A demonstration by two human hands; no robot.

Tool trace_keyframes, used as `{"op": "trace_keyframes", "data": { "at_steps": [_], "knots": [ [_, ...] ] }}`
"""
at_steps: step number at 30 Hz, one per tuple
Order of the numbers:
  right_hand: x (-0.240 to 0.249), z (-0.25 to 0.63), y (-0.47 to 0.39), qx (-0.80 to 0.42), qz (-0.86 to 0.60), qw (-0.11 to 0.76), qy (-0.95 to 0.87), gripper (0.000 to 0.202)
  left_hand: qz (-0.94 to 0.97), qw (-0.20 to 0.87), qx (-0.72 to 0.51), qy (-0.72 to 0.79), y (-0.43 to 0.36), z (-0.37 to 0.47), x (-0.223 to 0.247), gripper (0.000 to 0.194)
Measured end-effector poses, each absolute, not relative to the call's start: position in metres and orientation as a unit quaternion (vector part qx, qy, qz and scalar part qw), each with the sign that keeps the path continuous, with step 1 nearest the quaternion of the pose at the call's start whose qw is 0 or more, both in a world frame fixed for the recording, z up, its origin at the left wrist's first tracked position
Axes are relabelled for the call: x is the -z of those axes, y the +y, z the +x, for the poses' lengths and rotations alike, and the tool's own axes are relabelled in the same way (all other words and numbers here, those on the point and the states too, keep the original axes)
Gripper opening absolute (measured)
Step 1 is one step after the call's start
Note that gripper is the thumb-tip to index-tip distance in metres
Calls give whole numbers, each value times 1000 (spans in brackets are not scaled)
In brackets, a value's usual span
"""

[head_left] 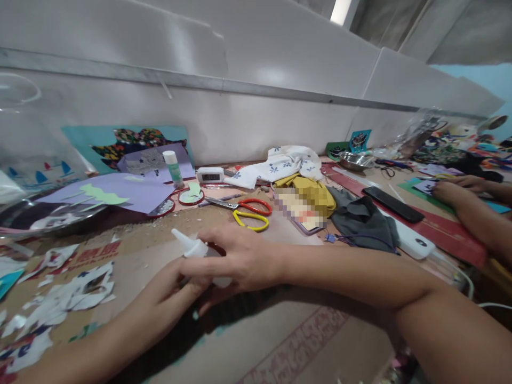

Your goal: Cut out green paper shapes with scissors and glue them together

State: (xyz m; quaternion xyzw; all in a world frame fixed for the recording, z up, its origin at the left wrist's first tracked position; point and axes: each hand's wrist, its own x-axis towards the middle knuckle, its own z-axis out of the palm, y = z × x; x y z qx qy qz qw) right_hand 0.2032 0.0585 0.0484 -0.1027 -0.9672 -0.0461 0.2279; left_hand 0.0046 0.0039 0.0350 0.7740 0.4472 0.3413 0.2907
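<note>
A white glue bottle (pixel 194 248) with a long pointed nozzle is tilted so that its tip points up and left. My right hand (pixel 248 258) grips it from the right, fingers wrapped over its body. From below and left, my left hand (pixel 182 285) closes on the same bottle, its fingers partly hidden by the right hand. Just beyond lie scissors (pixel 240 207) with one red and one yellow handle, blades a little apart. A glue stick (pixel 173 168) with a white cap stands upright farther back.
Purple paper with green cut-outs (pixel 132 193) rests over a metal tray (pixel 56 226) at left. Paper scraps (pixel 76 288) litter the cardboard (pixel 152 250). A phone (pixel 302 210), dark cloth (pixel 360 218), power bank (pixel 414 240) and black phone (pixel 392 204) lie right. Another person's hands (pixel 460 186) work at far right.
</note>
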Motion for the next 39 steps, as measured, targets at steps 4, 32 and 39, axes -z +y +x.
{"op": "trace_keyframes", "data": {
  "at_steps": [4, 32, 39],
  "knots": [
    [-46, 210, 60, 7, -139, 269, -953, 49, 800, 285, -326, 414, 9, 2, -35, 30],
    [-29, 224, 71, -297, -304, 441, -791, 35, 865, 132, -173, 453, 41, -14, -24, 30],
    [-33, 225, 71, -322, -302, 438, -783, 41, 871, 141, -185, 433, 39, -14, -23, 26]
  ]
}}
